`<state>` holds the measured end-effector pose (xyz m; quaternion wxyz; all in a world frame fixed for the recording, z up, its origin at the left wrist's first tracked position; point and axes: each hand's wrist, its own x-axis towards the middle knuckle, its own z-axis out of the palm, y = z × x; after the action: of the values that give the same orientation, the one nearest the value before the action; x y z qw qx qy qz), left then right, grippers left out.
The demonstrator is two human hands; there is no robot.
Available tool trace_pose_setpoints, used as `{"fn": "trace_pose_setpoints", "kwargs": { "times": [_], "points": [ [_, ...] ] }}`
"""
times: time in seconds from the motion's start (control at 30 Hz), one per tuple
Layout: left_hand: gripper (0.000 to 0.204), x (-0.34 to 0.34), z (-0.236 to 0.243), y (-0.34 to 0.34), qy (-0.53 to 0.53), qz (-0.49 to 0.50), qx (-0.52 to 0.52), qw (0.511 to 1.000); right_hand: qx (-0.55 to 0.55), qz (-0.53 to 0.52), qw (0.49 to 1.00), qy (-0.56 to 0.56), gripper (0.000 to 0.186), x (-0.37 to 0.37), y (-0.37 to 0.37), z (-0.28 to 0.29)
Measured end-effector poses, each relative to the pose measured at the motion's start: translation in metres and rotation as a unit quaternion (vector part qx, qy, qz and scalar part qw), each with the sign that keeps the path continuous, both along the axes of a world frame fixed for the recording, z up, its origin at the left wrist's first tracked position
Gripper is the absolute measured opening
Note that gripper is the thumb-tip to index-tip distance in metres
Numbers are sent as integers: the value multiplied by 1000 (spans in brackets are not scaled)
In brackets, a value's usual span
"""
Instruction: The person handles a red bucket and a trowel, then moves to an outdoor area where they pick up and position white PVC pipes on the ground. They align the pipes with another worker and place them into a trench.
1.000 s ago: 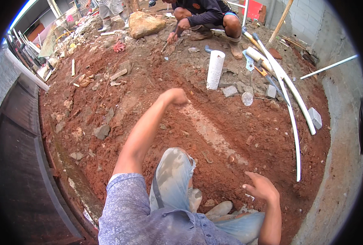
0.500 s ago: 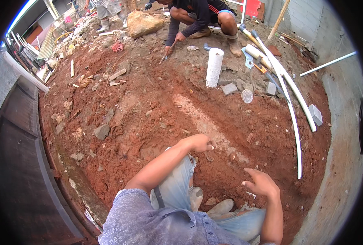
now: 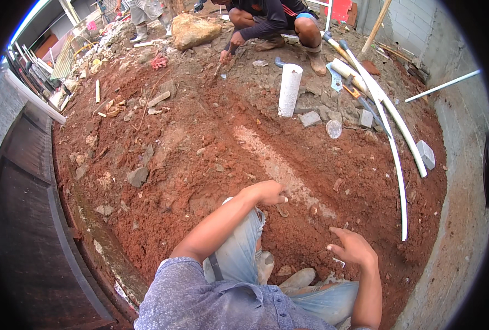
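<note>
My left hand (image 3: 267,192) hangs loosely beyond my bent left knee (image 3: 236,236), its fingers partly turned from view and nothing seen in it. My right hand (image 3: 354,246) is held above the soil by my right knee, thumb and fingers apart, empty. In front of both hands a shallow trench (image 3: 277,170) with a pale, gritty bottom runs through red-brown earth (image 3: 184,159). Beyond its far end a crouching co-worker grips a narrow hand tool (image 3: 218,68) against the ground.
An upright white pipe (image 3: 290,91) stands right of the trench. Long white pipes (image 3: 393,121), a handsaw (image 3: 360,99) and grey blocks (image 3: 425,154) lie further right, before a concrete wall (image 3: 464,181). A boulder (image 3: 196,32) sits at the back; dark metal sheeting (image 3: 24,220) borders the left.
The co-worker's hands and tool have shifted slightly up and back from the soil. My own two hands stay where they were.
</note>
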<state>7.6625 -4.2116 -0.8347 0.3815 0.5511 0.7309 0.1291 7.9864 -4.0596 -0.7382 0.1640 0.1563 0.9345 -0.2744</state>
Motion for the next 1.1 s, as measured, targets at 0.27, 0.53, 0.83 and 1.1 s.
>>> {"fn": "trace_pose_setpoints", "kwargs": {
  "times": [0.27, 0.53, 0.83, 1.1],
  "points": [
    [48, -1, 2, 1, 6, 0, -4, 1000, -7, -1, 1000, -10, 57, -3, -1, 1],
    [48, -4, -5, -2, 6, 8, 5, 1000, -3, 5, 1000, -9, 57, -5, -1, -1],
    [49, -3, 3, -3, 8, 5, 2, 1000, -1, -6, 1000, -12, 56, -3, 0, -3],
    [46, -4, 1, -3, 6, 2, 0, 1000, 0, 2, 1000, -5, 55, -4, 0, -4]
  ]
}}
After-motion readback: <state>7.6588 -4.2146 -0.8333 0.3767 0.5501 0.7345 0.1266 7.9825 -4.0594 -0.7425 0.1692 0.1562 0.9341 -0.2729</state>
